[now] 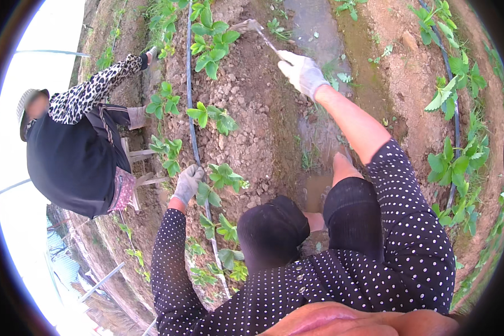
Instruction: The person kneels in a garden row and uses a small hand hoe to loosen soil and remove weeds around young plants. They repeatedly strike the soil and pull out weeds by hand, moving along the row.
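Observation:
My right hand (303, 74), in a pale work glove, grips the handle of a hand hoe (267, 38). The hoe's soil-smeared blade (246, 26) is at the soil beside a leafy strawberry plant (212, 44). Lower on the left, my gloved left hand (188, 183) has its fingers curled over a dark drip irrigation hose (189, 63) that runs along the raised bed (248, 122). Close to that hand grows another strawberry plant (226, 176). Crumbly soil lies between my two hands.
A muddy, wet furrow (315, 25) runs beside the bed, with my bent knees (273, 235) over its near end. At left, another person (75, 159) sits on a wooden stool (140, 155), reaching toward the ground. A second planted row with a hose (457, 122) lies at right.

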The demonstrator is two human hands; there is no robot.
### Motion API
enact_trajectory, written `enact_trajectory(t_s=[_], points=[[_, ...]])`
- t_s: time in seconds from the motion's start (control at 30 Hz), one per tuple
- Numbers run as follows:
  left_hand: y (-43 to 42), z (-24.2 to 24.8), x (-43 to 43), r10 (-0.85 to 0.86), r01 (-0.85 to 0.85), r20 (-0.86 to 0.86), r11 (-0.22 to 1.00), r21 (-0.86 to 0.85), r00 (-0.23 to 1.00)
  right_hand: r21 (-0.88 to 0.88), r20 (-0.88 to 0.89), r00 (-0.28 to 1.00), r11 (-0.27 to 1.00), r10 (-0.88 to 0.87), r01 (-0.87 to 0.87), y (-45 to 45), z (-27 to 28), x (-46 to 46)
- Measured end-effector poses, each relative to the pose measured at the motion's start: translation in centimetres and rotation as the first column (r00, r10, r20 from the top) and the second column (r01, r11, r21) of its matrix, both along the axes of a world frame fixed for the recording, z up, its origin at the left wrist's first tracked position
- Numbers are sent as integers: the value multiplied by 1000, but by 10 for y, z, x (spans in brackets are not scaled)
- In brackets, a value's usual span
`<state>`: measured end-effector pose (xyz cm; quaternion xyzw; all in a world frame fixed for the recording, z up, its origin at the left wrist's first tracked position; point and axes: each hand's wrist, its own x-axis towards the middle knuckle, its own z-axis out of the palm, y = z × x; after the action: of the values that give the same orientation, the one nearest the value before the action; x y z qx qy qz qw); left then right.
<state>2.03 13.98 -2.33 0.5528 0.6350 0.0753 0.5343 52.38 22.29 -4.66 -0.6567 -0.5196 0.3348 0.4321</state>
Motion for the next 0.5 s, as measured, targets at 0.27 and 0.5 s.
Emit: enact_trajectory(t_s=[0.27, 0.5], points=[[0, 11, 12, 26, -28, -103, 999, -25, 994, -321, -62, 977, 923, 202, -211, -100, 36, -8], [0, 5, 4, -24, 26, -77, 999, 27, 997, 16, 24, 999, 999, 34, -34, -110, 7, 17]])
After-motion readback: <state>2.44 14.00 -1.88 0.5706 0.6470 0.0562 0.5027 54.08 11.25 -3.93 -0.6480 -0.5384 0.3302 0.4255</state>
